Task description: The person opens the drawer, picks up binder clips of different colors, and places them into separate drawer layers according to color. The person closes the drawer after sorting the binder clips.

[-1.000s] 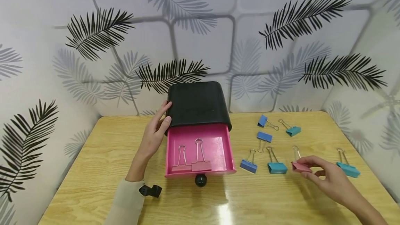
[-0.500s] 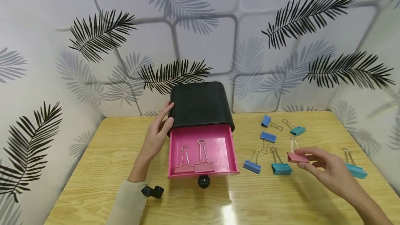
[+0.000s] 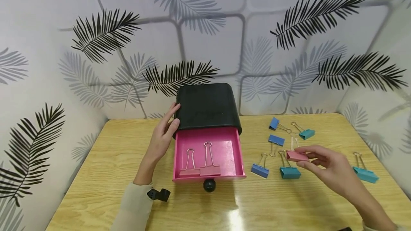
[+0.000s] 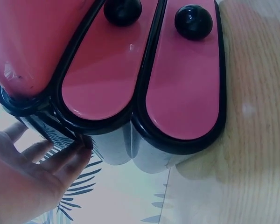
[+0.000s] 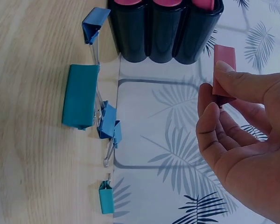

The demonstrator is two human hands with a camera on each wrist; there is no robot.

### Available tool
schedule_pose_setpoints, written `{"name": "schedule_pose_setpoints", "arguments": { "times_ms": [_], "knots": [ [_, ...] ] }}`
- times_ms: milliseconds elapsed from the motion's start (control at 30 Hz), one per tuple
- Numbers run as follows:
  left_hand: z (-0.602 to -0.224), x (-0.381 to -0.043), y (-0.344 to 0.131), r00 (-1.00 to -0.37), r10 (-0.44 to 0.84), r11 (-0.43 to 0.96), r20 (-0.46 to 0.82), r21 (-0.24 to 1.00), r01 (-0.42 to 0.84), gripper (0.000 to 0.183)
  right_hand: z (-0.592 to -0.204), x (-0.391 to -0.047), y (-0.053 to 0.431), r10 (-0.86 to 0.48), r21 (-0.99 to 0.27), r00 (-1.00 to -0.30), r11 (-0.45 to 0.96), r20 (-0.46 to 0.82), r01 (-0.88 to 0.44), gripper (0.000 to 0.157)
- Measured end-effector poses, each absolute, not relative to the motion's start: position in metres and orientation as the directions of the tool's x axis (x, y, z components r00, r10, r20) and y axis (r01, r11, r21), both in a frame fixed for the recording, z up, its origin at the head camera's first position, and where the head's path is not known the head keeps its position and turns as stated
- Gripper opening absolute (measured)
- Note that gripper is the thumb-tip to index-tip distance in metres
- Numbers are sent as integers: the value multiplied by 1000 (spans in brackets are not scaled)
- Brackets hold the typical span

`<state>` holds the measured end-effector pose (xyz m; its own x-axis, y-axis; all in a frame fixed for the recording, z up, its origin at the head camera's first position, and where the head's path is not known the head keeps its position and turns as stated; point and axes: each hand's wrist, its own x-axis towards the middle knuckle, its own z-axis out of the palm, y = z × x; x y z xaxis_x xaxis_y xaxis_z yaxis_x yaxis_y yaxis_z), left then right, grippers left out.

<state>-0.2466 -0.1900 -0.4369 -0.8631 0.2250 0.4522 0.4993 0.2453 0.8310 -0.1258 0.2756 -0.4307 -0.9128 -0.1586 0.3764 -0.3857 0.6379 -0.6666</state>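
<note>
My right hand pinches a pink binder clip between thumb and fingers, its wire handles pointing up, over the right part of the table. In the right wrist view the same clip stands on edge in the grip. My left hand rests along the left side of a black drawer box, fingers fairly straight. Its top pink drawer is pulled out, holding a smaller pink binder clip and a larger one. The left wrist view shows two closed drawer fronts below it.
On the wooden table, right of the box, lie blue binder clips and teal binder clips, several in all. One teal clip is beyond my right hand. A patterned wall stands behind. The drawer's black knob juts forward.
My right hand has lifted the pink binder clip and carried it left and away from me, toward the teal clip. My left hand has stayed on the box.
</note>
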Motion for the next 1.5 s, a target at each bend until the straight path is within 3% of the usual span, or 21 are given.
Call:
{"name": "schedule_pose_setpoints", "arguments": {
  "times_ms": [900, 1167, 1500],
  "knots": [
    [-434, -244, -185, -869, 211, 246, 448, 836, 491, 50, -388, -146, 223, -187, -708, -836, 456, 516, -539, 42],
    [-406, -222, -178, -872, 219, 251, 438, 838, 484, 50, -389, -149, 209, -239, -712, -793, 350, 560, -608, 41],
    [-408, -221, -179, -871, 218, 251, 440, 837, 486, 50, -396, -147, 201, -225, -745, -805, 305, 549, -594, 39]
  ]
}}
